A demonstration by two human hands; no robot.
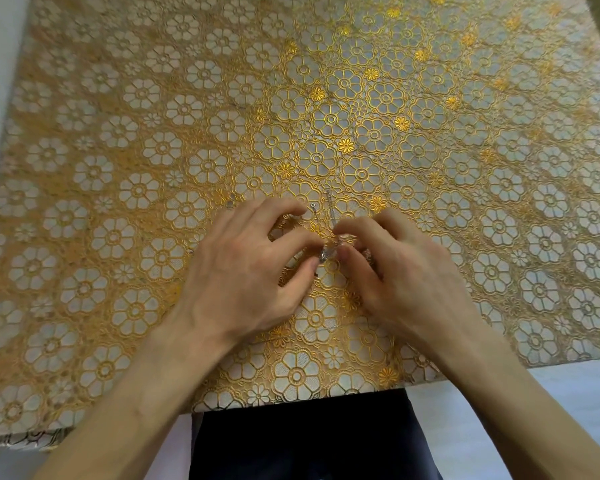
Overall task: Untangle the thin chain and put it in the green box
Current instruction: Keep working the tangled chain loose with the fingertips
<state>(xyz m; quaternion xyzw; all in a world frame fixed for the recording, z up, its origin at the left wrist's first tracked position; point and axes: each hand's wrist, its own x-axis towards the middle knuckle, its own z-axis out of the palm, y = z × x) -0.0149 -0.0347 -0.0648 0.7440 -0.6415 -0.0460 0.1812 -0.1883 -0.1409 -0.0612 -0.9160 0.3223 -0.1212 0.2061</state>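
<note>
Left hand, right hand pinch thin chain | apparently mostly hidden | floral tablecloth

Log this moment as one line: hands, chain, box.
left hand: pinches thin chain | right hand: pinches thin chain | thin chain: tangle between fingertips, one strand on tablecloth | green box: not in view
</note>
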